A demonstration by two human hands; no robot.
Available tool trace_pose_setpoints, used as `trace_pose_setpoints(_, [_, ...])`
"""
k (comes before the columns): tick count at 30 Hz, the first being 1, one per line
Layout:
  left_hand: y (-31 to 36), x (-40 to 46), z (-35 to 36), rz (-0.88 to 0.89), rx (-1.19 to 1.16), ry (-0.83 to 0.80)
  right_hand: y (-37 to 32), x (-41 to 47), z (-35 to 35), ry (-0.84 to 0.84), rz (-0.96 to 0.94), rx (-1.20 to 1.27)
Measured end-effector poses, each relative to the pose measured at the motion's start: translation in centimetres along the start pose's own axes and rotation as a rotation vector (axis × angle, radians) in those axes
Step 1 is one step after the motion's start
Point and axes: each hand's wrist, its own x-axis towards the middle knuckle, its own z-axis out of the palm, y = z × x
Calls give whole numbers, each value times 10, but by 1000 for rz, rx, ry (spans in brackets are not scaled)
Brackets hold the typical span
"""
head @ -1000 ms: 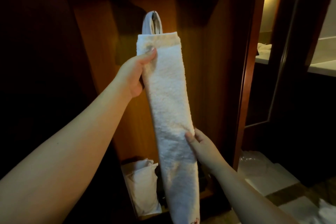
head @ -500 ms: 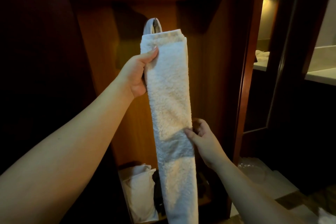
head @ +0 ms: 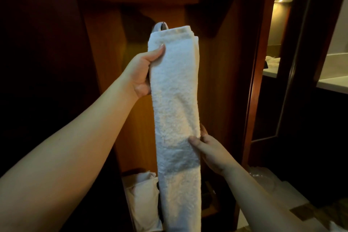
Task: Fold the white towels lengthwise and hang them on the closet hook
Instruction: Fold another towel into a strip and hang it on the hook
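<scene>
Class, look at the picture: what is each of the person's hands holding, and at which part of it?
Both hold the folded white towel. The left hand grips its left edge near the top, just below the hook; the right hand pinches its right edge lower down.

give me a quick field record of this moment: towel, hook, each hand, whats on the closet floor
towel: white towel, folded into a long narrow strip, held upright in front of the open closet
hook: hook just behind the towel's top edge; cannot tell if the towel hangs on it
left hand: left hand grips the towel near its top, thumb on the front
right hand: right hand pinches the towel's right edge lower down
closet floor: white bag left of the towel's lower end
</scene>
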Motion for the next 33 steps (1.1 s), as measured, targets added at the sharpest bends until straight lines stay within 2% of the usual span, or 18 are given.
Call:
trace_pose_setpoints(2, [0,-3,0,-24,-28,-32,-1,3,-2,-47,19,62])
trace_pose_setpoints(8, [3,-6,-2,-30,-108,-69,-6,5,-5,-128,84,15])
trace_pose_setpoints(13, [6,-6,-3,38,-7,9,-2,-1,-2,-47,55,91])
trace_pose_setpoints(16, [5,-1,-4,55,60,108,1,-8,4,68,26,101])
trace_pose_setpoints(19, [4,4,-8,44,75,219,2,-13,10,190,-28,-38])
trace_pose_setpoints(23, [4,9,-16,25,60,273,-4,-14,12,260,-165,-227])
trace_pose_setpoints(26, [3,12,-20,15,58,299,-11,-7,1,188,-136,-215])
trace_pose_setpoints(30, [-4,18,-21,-54,77,324,-26,-8,-18,-124,234,-36])
trace_pose_setpoints(33, [-15,25,-17,-151,102,383,-34,-9,-28,-312,348,-87])
